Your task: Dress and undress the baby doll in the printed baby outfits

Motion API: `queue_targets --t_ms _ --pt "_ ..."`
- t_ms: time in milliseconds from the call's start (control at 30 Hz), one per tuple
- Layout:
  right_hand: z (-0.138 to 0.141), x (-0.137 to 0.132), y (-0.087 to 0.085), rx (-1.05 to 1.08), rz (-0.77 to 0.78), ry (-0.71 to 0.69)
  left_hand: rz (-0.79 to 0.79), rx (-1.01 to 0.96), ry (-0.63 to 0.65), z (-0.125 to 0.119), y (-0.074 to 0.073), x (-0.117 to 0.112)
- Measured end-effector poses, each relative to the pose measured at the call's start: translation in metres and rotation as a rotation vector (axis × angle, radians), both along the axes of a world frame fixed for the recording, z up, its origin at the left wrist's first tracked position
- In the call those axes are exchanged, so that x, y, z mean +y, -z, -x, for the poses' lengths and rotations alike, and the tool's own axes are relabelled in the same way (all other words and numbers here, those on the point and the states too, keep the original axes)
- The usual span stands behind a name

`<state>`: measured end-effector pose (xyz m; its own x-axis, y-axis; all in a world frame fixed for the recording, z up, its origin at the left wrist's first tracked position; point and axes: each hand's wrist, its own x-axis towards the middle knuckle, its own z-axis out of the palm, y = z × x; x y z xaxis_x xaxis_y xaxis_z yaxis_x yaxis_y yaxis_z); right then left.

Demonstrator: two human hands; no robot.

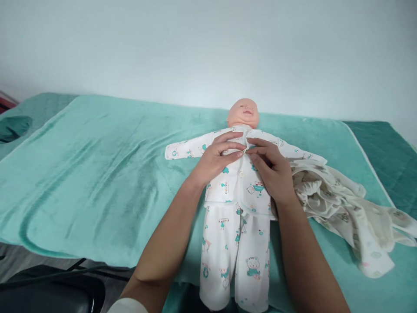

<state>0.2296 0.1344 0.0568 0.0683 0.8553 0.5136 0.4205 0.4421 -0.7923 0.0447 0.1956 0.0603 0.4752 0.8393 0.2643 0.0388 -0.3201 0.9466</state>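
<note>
A baby doll (243, 114) lies on its back on a teal towel (97, 174), dressed in a white printed top (237, 182) and matching trousers (237, 256). My left hand (216, 158) rests on the doll's chest, with its fingers pinching the top's front edge near the collar. My right hand (272, 171) meets it from the right, its fingers pressed together on the same placket just below the neck. Both hands touch at the top's upper fastening.
A crumpled cream printed cloth (352, 213) lies to the right of the doll on the towel. A darker green quilted cover (387, 161) shows at the far right. A dark object (48, 291) sits below the table's front edge at the left.
</note>
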Motion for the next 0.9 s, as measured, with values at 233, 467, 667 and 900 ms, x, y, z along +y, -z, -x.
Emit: queue_targets --t_ms 233,467,667,900 --pt "-0.0052 0.0018 0.0046 -0.023 0.012 -0.059 -0.045 -0.001 -0.054 -0.0042 0.0 -0.0031" --pt "-0.0041 -0.0021 -0.0008 -0.181 0.008 -0.064 -0.224 0.078 -0.039 -0.0036 0.0001 -0.0028" --pt "-0.0021 -0.0013 0.0019 -0.161 0.021 0.013 -0.31 0.166 -0.014 -0.0022 0.0004 -0.003" --pt "0.0011 -0.002 0.0003 -0.09 0.026 0.053 -0.313 0.159 -0.033 -0.003 -0.0005 -0.0033"
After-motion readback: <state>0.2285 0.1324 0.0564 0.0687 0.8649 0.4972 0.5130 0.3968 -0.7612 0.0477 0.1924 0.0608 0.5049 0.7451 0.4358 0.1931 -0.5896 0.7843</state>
